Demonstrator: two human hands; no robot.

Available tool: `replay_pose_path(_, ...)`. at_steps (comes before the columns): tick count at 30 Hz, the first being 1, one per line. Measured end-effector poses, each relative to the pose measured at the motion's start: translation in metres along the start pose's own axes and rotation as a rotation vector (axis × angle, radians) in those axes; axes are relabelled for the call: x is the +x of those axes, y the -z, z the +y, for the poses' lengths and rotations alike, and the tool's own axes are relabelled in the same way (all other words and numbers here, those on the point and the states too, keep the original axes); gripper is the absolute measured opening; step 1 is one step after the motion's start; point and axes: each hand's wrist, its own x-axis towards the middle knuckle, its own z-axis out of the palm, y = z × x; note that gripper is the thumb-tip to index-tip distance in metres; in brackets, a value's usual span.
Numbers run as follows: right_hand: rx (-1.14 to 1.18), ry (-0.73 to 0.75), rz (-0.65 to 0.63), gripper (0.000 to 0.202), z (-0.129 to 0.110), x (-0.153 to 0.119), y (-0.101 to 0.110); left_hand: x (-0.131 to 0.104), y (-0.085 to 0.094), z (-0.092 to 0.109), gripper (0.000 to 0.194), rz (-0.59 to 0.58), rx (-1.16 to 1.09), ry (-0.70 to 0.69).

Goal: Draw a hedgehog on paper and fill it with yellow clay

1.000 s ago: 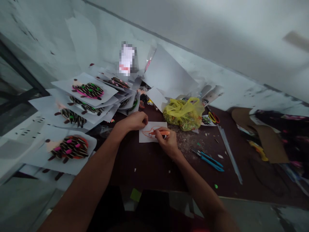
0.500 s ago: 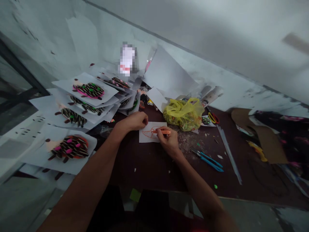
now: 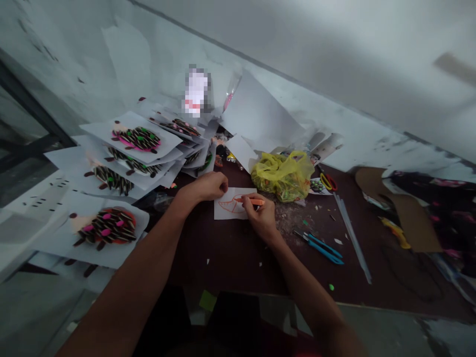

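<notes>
A small white paper [image 3: 223,213] lies on the dark table, with an orange outline drawn on it. My right hand [image 3: 261,213] grips an orange marker [image 3: 256,202], whose tip is at the drawing. Beside the paper's upper left corner rests my left hand [image 3: 213,186], its fingers curled in; whether anything is inside them is hidden.
Sheets with striped hedgehog figures [image 3: 137,139] are piled at the left. Behind my right hand sits a yellow plastic bag [image 3: 283,173]. Blue snips [image 3: 323,248], red-and-yellow scissors [image 3: 328,182], clear sticks [image 3: 353,238] and brown cardboard [image 3: 416,223] lie to the right.
The marker and the fingers of my right hand have shifted very slightly over the drawing. My left hand has stayed in place.
</notes>
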Motion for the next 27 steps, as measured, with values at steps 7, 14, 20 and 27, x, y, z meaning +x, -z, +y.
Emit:
replay_pose_path(7,-0.029,-0.021,-0.020,0.026,0.0023,0.0005,0.0006,-0.0007,0.0017,0.0020,0.028,-0.007,0.012,0.011)
replay_pose_path(14,-0.051,-0.031,-0.024,0.026,-0.0003,-0.0005,0.0021,-0.0007,0.0019,0.0020,0.028,-0.028,-0.005,0.014)
replay_pose_path(20,0.035,-0.022,-0.027,0.023,-0.0036,-0.0020,0.0013,-0.0010,0.0017,0.0003,0.027,-0.019,-0.014,0.013)
replay_pose_path(27,0.101,0.023,-0.068,0.022,-0.0075,-0.0065,-0.0063,-0.0003,0.0007,-0.0011,0.025,-0.012,-0.015,-0.010)
